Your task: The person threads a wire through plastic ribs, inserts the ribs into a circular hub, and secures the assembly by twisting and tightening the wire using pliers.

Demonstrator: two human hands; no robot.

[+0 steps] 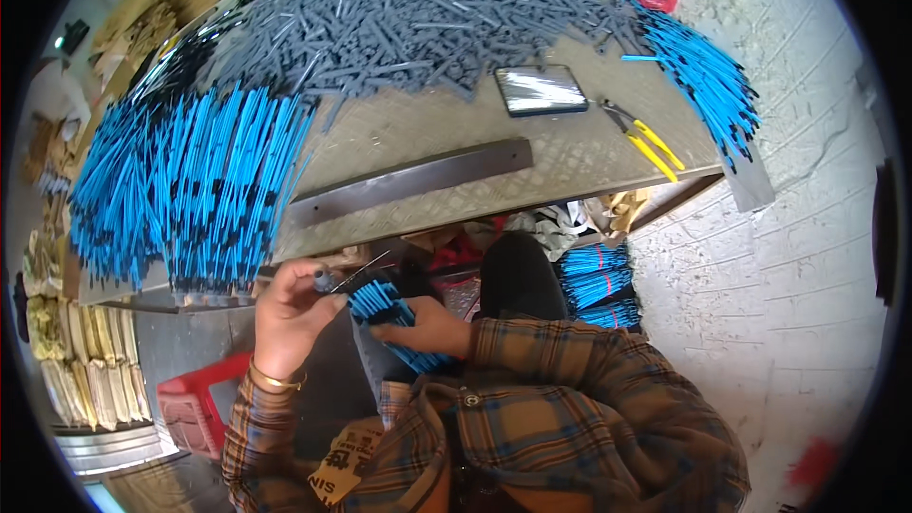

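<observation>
Over my lap, my right hand is closed round a bundle of thin blue rods, whose near ends point up to the left. My left hand is pinched beside the top of that bundle, with a short grey tube at its fingers. A thin dark rod slants up and right from near those fingertips; whether the hand grips it, I cannot tell. Just beyond my left hand, a large heap of blue rods with black parts hangs over the table's front left edge.
A wide pile of grey tubes covers the table's back. In front lie a dark flat bar, a phone-like black slab and yellow-handled pliers. More blue rods overhang the right edge. Tied bundles sit below; a red stool stands left.
</observation>
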